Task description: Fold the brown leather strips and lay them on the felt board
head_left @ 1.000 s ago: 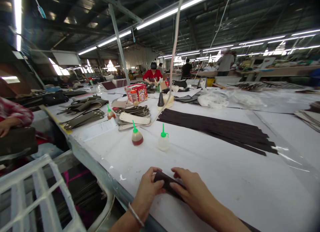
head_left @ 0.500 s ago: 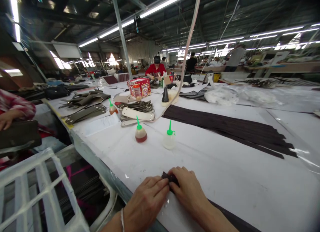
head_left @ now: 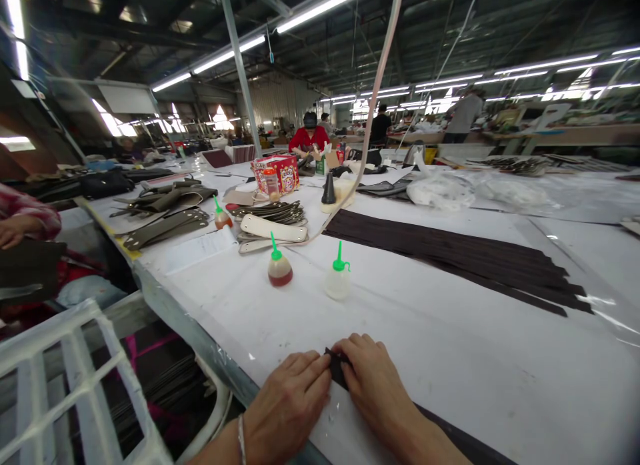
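A dark brown strip (head_left: 337,370), leather-like, lies on the white tabletop near its front edge. It passes beneath my right hand and forearm, and more of it shows at the lower right. My left hand (head_left: 296,399) presses its closed fingers against the strip's left side, close to the end. My right hand (head_left: 373,378) has its curled fingers and thumb closed on the strip from the other side. The fingertips partly hide the strip's end. Beyond the hands stand two green-tipped squeeze bottles: one with reddish-brown liquid (head_left: 280,270), one whitish (head_left: 339,281).
A stack of dark strips (head_left: 455,258) spreads across the right side. Pale straps (head_left: 273,229) lie behind the bottles, near a third bottle (head_left: 222,215). At lower left is a white plastic rack (head_left: 85,391). A co-worker's hand (head_left: 20,230) is at far left.
My hands have come slightly apart, and more of the strip shows between them. The left hand has shifted a little left. The camera view has moved slightly.
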